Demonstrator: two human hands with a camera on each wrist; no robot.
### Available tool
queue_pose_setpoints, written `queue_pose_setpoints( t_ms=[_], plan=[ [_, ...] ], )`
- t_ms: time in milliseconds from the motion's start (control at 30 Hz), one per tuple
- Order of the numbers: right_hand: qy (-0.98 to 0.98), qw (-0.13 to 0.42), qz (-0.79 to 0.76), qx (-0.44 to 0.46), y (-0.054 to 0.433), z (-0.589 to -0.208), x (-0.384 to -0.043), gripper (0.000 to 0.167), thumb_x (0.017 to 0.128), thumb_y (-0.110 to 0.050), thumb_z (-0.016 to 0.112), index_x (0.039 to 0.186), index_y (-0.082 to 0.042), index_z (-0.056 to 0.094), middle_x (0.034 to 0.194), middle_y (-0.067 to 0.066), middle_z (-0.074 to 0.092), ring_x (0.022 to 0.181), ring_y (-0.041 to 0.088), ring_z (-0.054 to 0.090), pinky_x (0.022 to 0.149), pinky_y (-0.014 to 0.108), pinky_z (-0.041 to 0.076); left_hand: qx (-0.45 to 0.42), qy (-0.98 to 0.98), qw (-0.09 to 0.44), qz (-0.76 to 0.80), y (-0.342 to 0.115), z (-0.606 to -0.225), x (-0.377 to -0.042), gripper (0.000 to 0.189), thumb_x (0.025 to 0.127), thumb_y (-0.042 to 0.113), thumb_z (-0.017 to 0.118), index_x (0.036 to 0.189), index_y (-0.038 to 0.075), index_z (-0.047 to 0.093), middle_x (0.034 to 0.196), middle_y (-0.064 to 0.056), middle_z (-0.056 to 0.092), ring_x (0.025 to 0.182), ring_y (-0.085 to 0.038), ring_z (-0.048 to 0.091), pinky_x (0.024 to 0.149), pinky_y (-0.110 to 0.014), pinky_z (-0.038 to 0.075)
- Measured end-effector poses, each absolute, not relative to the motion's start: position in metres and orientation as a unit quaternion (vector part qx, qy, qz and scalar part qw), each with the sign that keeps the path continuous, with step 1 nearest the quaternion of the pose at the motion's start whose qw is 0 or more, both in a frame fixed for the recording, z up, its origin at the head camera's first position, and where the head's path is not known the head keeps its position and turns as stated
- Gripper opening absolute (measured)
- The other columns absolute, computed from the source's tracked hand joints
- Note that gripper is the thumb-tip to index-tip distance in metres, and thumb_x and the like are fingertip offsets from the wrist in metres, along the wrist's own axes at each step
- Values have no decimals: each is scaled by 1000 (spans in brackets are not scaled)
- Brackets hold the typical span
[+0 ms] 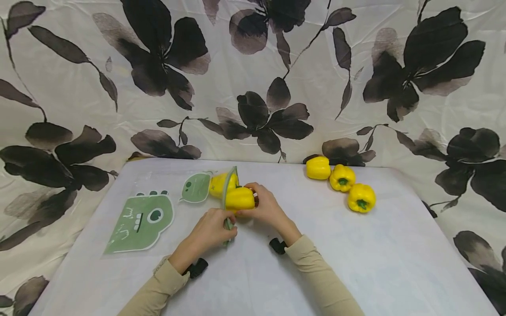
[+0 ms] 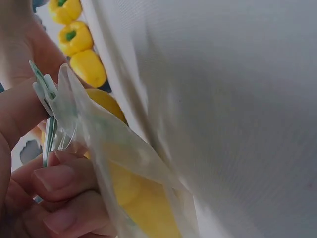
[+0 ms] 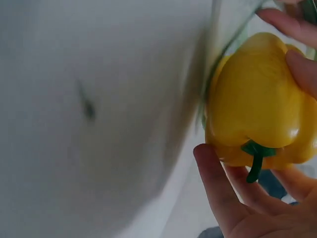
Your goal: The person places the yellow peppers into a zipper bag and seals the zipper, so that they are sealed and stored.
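A clear zip bag with a green cartoon print [image 1: 195, 188] lies left of centre on the table, its mouth standing up toward the right. My left hand [image 1: 211, 230] pinches the near end of its green-edged mouth; in the left wrist view, fingers hold the rim close to a clear slider [image 2: 44, 94]. Inside the bag sits one yellow bell pepper [image 1: 216, 186]. Another yellow bell pepper [image 3: 257, 99] is at the mouth, partly within the rim. My right hand [image 1: 269, 206] grips this one from its stem end, with fingers and thumb spread around it.
Flat on the table at the left lies a larger bag [image 1: 138, 219] with a one-eyed green monster print. Three yellow bell peppers [image 1: 342, 177] stand in a slanting row at the back right. Behind the white table [image 1: 316, 272] hangs a flower-patterned cloth [image 1: 221, 79].
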State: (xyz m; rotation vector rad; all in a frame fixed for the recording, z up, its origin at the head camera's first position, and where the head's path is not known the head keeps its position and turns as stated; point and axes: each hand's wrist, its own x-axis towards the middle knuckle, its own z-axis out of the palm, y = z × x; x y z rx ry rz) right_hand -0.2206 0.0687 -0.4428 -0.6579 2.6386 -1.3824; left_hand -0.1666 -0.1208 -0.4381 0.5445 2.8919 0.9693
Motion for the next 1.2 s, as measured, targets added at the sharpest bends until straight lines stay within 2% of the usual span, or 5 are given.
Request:
queue_pose_setpoints(
  t_ms=[333,533,667,967,1200],
  plan=[
    [894,33,-384,-228,60,-445,-210,74,80,-25,83,143,-10,49,120,14,54,102,27,56,89,43,49,196,931,-2,307,-120,-438,-165,10,74,8,78,78,7,70,70,2,60,56,-8,48,51,-23,42],
    [831,136,-490,-227,74,-446,-214,76,82,-12,79,148,-8,40,134,18,49,118,33,56,95,40,50,182,937,-7,299,-120,-433,-165,10,75,10,79,80,7,71,68,4,57,55,-9,47,50,-23,41],
    [781,178,-565,-198,86,-449,-217,67,82,-6,76,142,-6,46,139,18,48,126,37,53,101,46,46,179,937,-7,299,-120,-432,-165,10,75,10,78,79,6,70,66,4,54,55,-9,47,50,-24,40],
    [825,104,-516,-206,67,-446,-208,56,83,-15,80,131,-7,53,128,17,56,98,32,65,84,39,54,197,930,-28,308,-121,-432,-163,11,74,8,79,79,9,69,68,5,56,55,-9,45,50,-23,39],
    [817,127,-538,-167,66,-447,-208,57,81,-10,80,132,-13,55,127,15,56,93,23,66,87,41,51,198,929,-34,312,-122,-431,-163,12,73,9,79,76,12,67,67,5,53,57,-9,45,51,-24,39]
  ],
)
